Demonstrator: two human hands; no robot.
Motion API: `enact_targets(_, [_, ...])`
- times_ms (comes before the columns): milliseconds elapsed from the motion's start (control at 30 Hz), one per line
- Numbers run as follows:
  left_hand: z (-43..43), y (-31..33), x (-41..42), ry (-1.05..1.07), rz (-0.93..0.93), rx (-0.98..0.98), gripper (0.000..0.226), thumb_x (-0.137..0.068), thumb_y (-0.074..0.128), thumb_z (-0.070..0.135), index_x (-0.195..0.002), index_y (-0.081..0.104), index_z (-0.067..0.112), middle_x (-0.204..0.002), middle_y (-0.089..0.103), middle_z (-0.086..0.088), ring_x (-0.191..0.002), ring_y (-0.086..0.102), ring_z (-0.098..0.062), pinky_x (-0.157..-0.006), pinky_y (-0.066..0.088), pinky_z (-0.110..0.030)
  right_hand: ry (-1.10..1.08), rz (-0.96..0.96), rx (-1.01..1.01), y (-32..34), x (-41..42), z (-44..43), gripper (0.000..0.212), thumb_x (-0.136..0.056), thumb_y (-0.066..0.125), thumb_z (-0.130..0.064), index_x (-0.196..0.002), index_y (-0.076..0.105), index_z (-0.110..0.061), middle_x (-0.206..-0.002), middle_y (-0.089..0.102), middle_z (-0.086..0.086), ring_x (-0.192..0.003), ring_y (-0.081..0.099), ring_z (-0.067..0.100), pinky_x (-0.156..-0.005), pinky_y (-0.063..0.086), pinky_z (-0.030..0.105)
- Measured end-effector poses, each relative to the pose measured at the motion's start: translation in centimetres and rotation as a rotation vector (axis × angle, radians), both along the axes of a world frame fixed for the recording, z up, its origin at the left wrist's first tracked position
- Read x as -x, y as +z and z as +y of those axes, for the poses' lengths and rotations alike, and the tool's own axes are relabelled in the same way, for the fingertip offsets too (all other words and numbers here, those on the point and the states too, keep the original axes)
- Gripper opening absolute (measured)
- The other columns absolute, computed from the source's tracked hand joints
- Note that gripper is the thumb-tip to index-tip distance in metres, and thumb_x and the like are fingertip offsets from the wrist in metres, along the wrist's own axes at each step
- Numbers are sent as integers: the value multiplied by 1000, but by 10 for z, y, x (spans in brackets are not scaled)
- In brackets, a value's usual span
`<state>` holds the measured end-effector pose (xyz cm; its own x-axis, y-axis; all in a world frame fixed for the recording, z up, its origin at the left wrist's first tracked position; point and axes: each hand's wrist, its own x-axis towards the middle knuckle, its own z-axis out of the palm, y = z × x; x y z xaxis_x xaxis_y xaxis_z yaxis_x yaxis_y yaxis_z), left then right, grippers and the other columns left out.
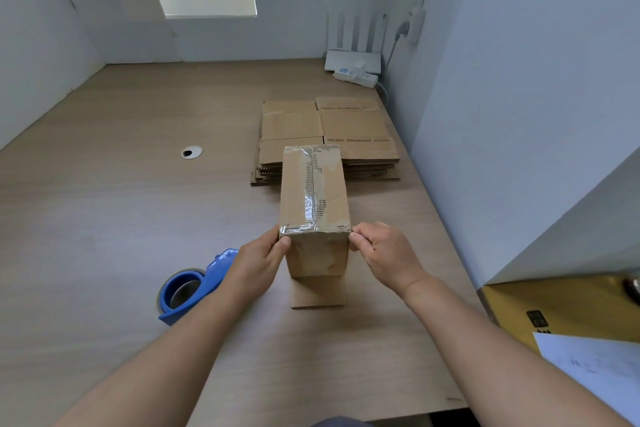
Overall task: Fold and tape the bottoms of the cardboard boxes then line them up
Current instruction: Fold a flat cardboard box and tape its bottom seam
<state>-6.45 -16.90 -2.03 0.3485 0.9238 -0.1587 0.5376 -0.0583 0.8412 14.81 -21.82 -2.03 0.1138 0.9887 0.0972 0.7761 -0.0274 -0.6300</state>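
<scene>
Standing in the middle of the head view, the brown cardboard box (313,198) rests on the pale wooden table (104,218) with its taped bottom turned upward. A strip of clear tape runs along the centre seam and over the near edge. A loose flap juts out from under the box toward the bottom of the frame.

The left hand (258,262) grips the near left corner, thumb on the tape end. The right hand (382,253) pinches the near right corner with curled fingers. Both seem to be pressing the tape ends down while steadying the box, so the taping looks nearly done.

The blue plastic tape dispenser (194,284) lies just left of the left wrist, within easy reach. Above the box in the frame, a stack of flattened cardboard blanks (356,128) waits near the right wall, crowding that side for lining up. A round cable grommet (191,152) sits left of centre. A white router (353,59) stands at the upper right, and a yellow carton (554,305) with a white paper sheet (595,367) fills the lower right.
</scene>
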Motion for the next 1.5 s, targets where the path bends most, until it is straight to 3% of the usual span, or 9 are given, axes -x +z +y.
enact_targets(167, [-12,-3,-20,277,97,-159,25,-99,46,27,-95,68,15,-79,64,0,-78,59,-17,-71,45,-30,-258,-219,-156,-4,22,-1,20,-89,56,-13,-70,58,-5,-69,61,8,-75,57,29,-54,33,30])
enact_targets(300, [-16,3,-20,221,185,-201,26,-100,39,21,-78,53,20,-68,54,2,-71,49,-19,-59,31,-30,10,-202,126,13,4,4,19,-93,45,-13,-86,62,-8,-90,66,7,-92,54,23,-71,37,32])
enact_targets(500, [-1,3,0,31,147,-52,34,-100,40,21,-126,60,31,-99,70,-9,-94,65,-28,-89,51,-42,163,-39,311,39,-19,16,16,-89,61,-20,-73,64,-17,-78,66,-1,-67,50,8,-62,38,22])
enact_targets(700, [12,3,1,144,-39,32,26,-90,65,19,-78,67,43,-89,73,-8,-90,67,-30,-88,54,-45,158,-65,240,32,-21,21,19,-89,62,-22,-71,56,-18,-79,69,-1,-66,51,6,-58,34,12])
enact_targets(867, [12,-6,5,76,26,-18,34,-90,59,17,-87,71,48,-81,72,-4,-80,65,-15,-80,51,-32,202,-217,230,28,-16,19,16,-89,58,-18,-75,52,-16,-79,61,0,-71,47,14,-57,31,22])
enact_targets(933, [17,-9,12,24,-7,47,39,-92,57,15,-92,70,52,-86,74,5,-87,68,-10,-81,54,-30,185,-49,287,31,-21,18,14,-88,57,-10,-75,60,-16,-83,69,2,-69,53,11,-61,39,21])
enact_targets(1100, [28,-8,14,7,-112,120,23,-90,63,12,-110,71,19,-93,74,2,-91,70,-14,-72,55,-17,137,279,412,33,-30,22,13,-85,62,-2,-77,59,-12,-77,69,5,-72,65,9,-78,54,33])
enact_targets(1300, [28,-12,22,-71,-115,77,38,-92,60,10,-103,70,45,-93,75,11,-92,69,-9,-82,56,-24,145,441,483,38,-35,28,19,-88,53,6,-82,67,-5,-81,72,10,-73,68,13,-72,57,24])
enact_targets(1500, [31,-12,15,-47,-88,29,28,-86,68,19,-95,68,45,-90,73,19,-86,67,-14,-80,57,-27,173,329,463,32,-37,33,20,-82,67,-2,-71,57,-16,-76,68,1,-76,64,14,-77,54,29])
